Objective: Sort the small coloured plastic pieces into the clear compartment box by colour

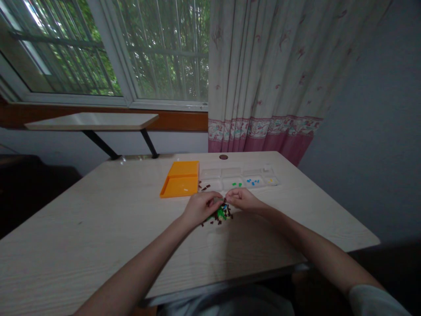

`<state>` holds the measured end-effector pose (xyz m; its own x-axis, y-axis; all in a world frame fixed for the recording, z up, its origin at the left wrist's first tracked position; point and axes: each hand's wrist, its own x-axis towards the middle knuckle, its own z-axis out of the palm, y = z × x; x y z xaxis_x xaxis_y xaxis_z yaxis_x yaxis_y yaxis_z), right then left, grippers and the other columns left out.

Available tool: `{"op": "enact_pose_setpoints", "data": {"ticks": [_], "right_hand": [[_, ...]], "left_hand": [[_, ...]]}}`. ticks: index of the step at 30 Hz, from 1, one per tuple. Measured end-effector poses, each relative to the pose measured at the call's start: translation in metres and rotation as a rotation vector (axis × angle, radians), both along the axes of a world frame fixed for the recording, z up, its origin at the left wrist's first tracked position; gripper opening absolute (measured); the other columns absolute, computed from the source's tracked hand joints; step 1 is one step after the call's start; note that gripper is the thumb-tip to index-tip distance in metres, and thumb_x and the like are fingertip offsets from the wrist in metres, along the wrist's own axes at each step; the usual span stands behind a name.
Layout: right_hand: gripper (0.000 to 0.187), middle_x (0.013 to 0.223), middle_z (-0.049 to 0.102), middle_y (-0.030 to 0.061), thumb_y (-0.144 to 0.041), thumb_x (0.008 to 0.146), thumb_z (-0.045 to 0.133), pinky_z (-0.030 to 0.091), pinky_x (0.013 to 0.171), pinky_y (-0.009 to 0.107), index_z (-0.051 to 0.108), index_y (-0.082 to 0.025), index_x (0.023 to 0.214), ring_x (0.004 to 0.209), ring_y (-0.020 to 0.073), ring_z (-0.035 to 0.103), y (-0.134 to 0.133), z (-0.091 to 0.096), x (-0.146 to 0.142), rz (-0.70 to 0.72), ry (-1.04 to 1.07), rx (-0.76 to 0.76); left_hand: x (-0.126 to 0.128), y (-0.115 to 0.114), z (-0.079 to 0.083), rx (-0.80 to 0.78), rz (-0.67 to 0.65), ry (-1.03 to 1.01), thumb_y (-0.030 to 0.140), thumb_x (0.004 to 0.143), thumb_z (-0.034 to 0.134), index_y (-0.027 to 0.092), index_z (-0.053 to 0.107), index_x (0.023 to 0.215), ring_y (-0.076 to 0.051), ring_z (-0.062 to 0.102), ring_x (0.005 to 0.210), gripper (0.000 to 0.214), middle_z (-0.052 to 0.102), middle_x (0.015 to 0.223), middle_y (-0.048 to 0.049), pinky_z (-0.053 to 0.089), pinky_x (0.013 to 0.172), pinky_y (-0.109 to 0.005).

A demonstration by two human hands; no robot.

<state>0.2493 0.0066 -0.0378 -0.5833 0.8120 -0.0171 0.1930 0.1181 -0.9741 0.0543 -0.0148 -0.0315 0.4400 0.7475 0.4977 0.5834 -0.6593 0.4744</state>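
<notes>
Left hand (201, 206) by small pieces (221, 214), brown (some bright green), heaped

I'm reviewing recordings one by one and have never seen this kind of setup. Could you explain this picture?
There is no machine here: a person works with bare hands, and the single view comes from a camera worn on their head, looking forward and down. On the wooden-topped table stands an orange two-part tray, beside a clear compartment tray holding small brown, green, blue and yellow pieces. Nearer the person lies a pile of tiny pieces, mostly brown and green. The left hand and right hand nearly meet over it, fingertips close together. Whatever they may hold is too small to tell.
</notes>
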Motion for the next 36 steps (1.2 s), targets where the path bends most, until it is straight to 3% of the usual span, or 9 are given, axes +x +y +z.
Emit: {"op": "enact_pose_setpoints", "data": {"ticks": [15,20,26,30,36], "right_hand": [[0.047,0.053,0.041,-0.0061,-0.057,0.064,0.057,0.018,0.044,0.018,0.054,-0.012,0.076,0.046,0.0036,0.030,0.001,-0.005,-0.003,-0.009,0.033,-0.006],[0.040,0.048,0.031,-0.0088,-0.051,0.071,0.054,0.016,0.042,0.018,0.055,-0.013,0.083,0.043,0.0040,0.025,0.000,-0.006,0.000,0.013,-0.015,0.088],[0.026,0.047,0.035,-0.0072,-0.037,0.075,0.053,0.019,0.041,0.017,0.061,-0.013,0.080,0.043,0.0045,0.029,0.001,0.000,0.013,0.000,-0.332,0.321],[0.020,0.052,0.047,-0.0042,-0.029,0.073,0.052,0.025,0.044,0.016,0.064,-0.014,0.080,0.046,0.0054,0.037,-0.002,0.007,0.018,0.057,-0.481,0.358],[0.018,0.055,0.052,-0.0033,-0.022,0.070,0.052,0.029,0.048,0.016,0.066,-0.016,0.080,0.049,0.0061,0.042,-0.006,0.014,0.017,0.081,-0.567,0.442]], "left_hand": [[0.002,-0.004,0.003,0.025,-0.044,0.063,0.026,0.078,0.052,0.017,0.064,0.085,-0.007,0.047,0.048,0.016,0.053,0.052,0.0036,0.034,0.050,-0.016],[-0.003,-0.002,0.003,0.044,-0.026,0.112,0.024,0.078,0.050,0.018,0.063,0.084,-0.007,0.048,0.050,0.016,0.055,0.056,0.0026,0.034,0.050,-0.016],[-0.019,0.005,0.003,0.095,0.132,-0.002,0.028,0.079,0.049,0.016,0.063,0.087,-0.007,0.048,0.049,0.020,0.054,0.055,0.0024,0.034,0.049,-0.016],[-0.025,0.009,0.006,0.159,0.254,-0.112,0.029,0.078,0.051,0.015,0.063,0.085,-0.006,0.044,0.045,0.020,0.050,0.051,0.0042,0.034,0.048,-0.015],[-0.028,0.009,0.013,0.246,0.324,-0.218,0.029,0.077,0.053,0.016,0.063,0.084,-0.006,0.044,0.045,0.018,0.049,0.051,0.0050,0.036,0.048,-0.015]]}}
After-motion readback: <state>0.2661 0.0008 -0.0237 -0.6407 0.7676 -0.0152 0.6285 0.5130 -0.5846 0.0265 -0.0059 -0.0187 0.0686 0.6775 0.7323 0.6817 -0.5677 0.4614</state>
